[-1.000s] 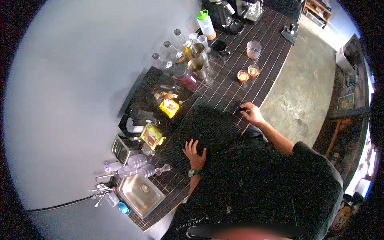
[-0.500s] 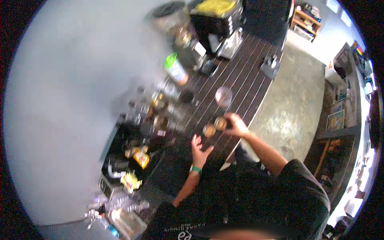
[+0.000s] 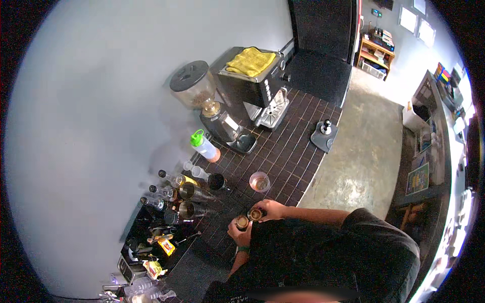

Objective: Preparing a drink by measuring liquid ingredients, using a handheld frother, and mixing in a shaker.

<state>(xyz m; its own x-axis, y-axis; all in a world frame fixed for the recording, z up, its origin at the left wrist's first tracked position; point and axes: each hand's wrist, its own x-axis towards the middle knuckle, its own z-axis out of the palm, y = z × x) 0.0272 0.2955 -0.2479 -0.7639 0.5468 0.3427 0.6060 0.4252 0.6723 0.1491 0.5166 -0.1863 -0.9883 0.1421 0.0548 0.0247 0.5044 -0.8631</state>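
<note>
Two small glasses of brown coffee stand side by side at the near edge of the dark tiled counter (image 3: 290, 151), close to my body. My left hand (image 3: 234, 232) is closed round the left coffee glass (image 3: 242, 222). The other coffee glass (image 3: 255, 215) is in the fingers of my right hand (image 3: 273, 209), which grips it from the right. The glasses nearly touch; whether they rest on the tiles I cannot tell. Just beyond them is a clear cup (image 3: 259, 182) with a little liquid in it.
A coffee grinder (image 3: 222, 123) and an espresso machine (image 3: 252, 83) with a yellow cloth (image 3: 251, 61) stand at the back. A green-capped squeeze bottle (image 3: 204, 146), metal shakers (image 3: 192, 192) and several glass bottles line the wall. A tamper (image 3: 326, 129) sits on a mat by the right edge.
My left hand, open and apart from the glasses before, has closed on the left one. My right hand still holds its glass. Both glasses are now nearer my body, and the view has shifted.
</note>
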